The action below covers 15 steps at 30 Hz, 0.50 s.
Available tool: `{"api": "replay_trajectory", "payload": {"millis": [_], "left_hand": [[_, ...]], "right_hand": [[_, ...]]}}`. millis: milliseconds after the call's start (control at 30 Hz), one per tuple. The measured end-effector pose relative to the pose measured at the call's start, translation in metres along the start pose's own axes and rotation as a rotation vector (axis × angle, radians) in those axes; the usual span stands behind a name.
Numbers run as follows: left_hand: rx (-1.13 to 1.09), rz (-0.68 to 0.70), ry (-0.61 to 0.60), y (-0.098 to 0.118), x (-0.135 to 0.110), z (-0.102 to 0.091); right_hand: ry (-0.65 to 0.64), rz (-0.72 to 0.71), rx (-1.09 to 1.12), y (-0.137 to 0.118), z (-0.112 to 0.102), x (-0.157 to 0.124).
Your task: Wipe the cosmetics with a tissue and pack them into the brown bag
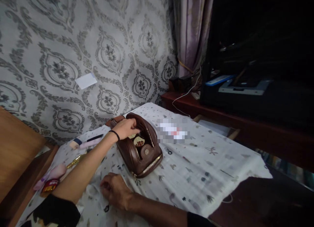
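A brown leather bag lies on the printed white cloth, its zipped mouth open. My left hand, with a black band at the wrist, reaches into that mouth from the left. Its fingers are bent together, and whatever lies between them is hidden. Inside the bag a round, shiny, mirror-like piece shows beside a flap with a snap button. My right hand rests on the cloth in front of the bag, fingers curled in. I cannot make out anything in them.
Left of the bag lie a pink tube with a black end, a gold object, a pink item and a red-and-gold jar. A blurred white item lies right. Behind stand a patterned wall and dark screen.
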<state>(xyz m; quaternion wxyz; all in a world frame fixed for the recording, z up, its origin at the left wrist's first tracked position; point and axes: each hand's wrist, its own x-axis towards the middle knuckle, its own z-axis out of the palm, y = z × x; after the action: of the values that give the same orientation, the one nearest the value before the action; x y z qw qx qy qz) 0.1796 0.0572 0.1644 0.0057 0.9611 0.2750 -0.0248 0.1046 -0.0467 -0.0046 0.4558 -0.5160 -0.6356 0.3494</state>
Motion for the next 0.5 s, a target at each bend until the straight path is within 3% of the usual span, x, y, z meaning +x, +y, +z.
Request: {"api": "replay_trajectory", "payload": {"millis": [133,200,367,500], "left_hand": [[-0.288,0.001,0.492,-0.016,-0.035,0.003],[-0.322,-0.003,0.624,-0.02,-0.059,0.018],[-0.129,-0.028,0.802,-0.026,-0.116,0.08],[-0.158,-0.129,0.775,-0.036,-0.148,0.12]], "right_hand": [[-0.034,-0.039,0.009,0.003,0.0,0.001],[-0.039,-0.067,0.011,0.005,0.0,0.001],[-0.016,-0.108,0.082,0.008,0.003,0.004],[-0.065,-0.14,0.104,0.006,0.003,0.003]]}}
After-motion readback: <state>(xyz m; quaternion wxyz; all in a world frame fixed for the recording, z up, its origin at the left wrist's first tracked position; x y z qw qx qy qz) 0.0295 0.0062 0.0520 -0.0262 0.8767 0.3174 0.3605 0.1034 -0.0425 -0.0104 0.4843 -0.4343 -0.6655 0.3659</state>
